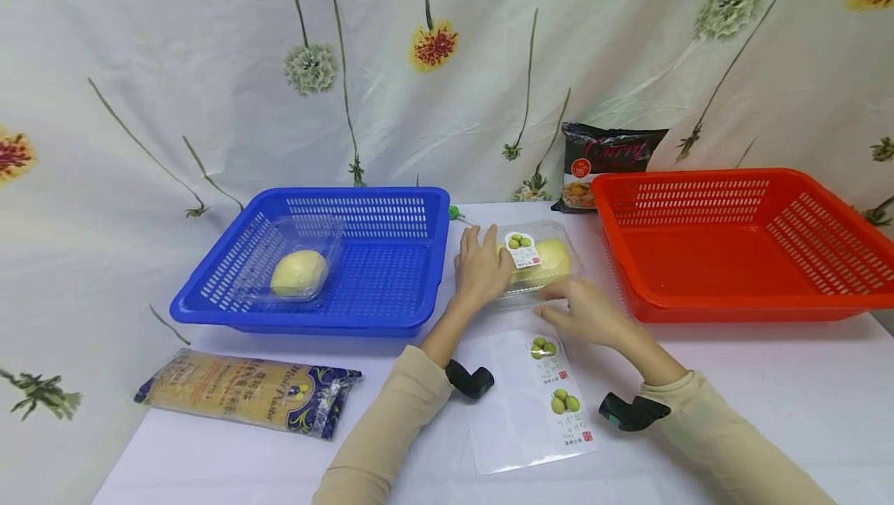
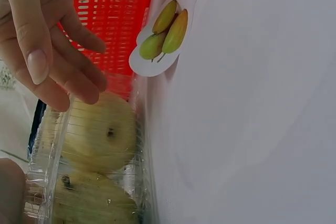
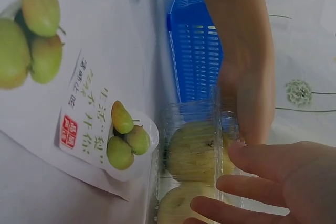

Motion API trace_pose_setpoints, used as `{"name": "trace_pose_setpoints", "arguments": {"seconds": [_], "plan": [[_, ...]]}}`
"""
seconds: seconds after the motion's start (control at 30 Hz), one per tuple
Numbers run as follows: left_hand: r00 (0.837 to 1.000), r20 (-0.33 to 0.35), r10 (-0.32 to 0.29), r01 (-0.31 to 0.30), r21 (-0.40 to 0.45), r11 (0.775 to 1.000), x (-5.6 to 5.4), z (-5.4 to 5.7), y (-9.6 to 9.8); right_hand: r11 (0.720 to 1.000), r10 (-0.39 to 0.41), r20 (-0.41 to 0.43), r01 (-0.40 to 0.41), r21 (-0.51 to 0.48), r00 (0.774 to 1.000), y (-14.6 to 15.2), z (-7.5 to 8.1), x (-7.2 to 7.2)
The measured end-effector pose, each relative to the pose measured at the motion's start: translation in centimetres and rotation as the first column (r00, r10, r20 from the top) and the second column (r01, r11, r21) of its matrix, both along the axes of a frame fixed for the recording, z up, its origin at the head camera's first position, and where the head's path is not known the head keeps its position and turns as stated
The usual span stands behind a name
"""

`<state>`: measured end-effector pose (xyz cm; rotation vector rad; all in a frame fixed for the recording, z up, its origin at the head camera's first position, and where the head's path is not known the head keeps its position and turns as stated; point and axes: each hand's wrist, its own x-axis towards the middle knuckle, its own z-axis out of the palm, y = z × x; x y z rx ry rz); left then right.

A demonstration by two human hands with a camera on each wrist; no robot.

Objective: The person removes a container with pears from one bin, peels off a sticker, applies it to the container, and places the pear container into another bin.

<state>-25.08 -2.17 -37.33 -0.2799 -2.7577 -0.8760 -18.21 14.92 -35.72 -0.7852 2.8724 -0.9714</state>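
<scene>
White table [image 1: 803, 389]: two baskets [image 1: 384, 272] [image 1: 698, 264], two hands [image 1: 482, 268] [image 1: 590, 311] at one clear box [image 1: 559, 232].

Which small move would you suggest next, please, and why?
I'd probably have the right hand smooth down the fruit label on the clear box: whether the label's edges are fully stuck is unclear, and that hand is close by, apparently holding nothing.

Clear box [image 1: 536, 275] on table [image 1: 230, 466], yellowish pears [image 1: 556, 258] inside, sticker [image 1: 522, 250] on top
</scene>
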Motion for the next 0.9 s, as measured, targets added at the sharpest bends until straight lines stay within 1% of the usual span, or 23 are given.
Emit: {"name": "trace_pose_setpoints", "arguments": {"seconds": [0.13,0.23,0.37,0.5,0.6,0.67,0.73,0.9], "plan": [[1.0,-0.02,0.001,-0.001,-0.02,1.0,0.6,0.0,0.2,0.999,-0.018,-0.001,0.018,-0.042,1.0,0.4,0.0,-0.1],[1.0,-0.016,0.004,-0.004,-0.031,1.0,1.1,0.1,0.2,0.997,-0.058,-0.008,0.057,-0.055,0.998,0.8,0.0,-0.2],[0.999,-0.027,0.032,-0.033,-0.025,0.999,1.6,0.2,0.1,0.992,-0.1,0.001,0.099,-0.076,0.995,1.5,0.0,-0.2],[0.996,-0.069,0.062,-0.063,-0.004,0.998,1.8,0.1,0.0,0.987,-0.115,0.045,0.119,-0.107,0.992,1.9,-0.1,-0.2],[0.995,-0.083,0.062,-0.061,0.014,0.998,1.9,0.0,-0.1,0.983,-0.126,0.069,0.134,-0.125,0.99,2.1,-0.1,-0.3],[0.995,-0.079,0.056,-0.055,0.018,0.998,2.1,0.1,-0.2,0.98,-0.135,0.085,0.146,-0.136,0.987,2.1,-0.3,-0.4],[0.996,-0.07,0.047,-0.047,0.011,0.999,2.2,0.1,-0.2,0.974,-0.14,0.124,0.159,-0.161,0.982,2.0,-0.4,-0.6],[0.999,-0.046,0.017,-0.018,-0.025,1.0,2.7,0.2,-0.2,0.951,-0.125,0.252,0.188,-0.244,0.96,1.8,-1.0,-1.1]]}}
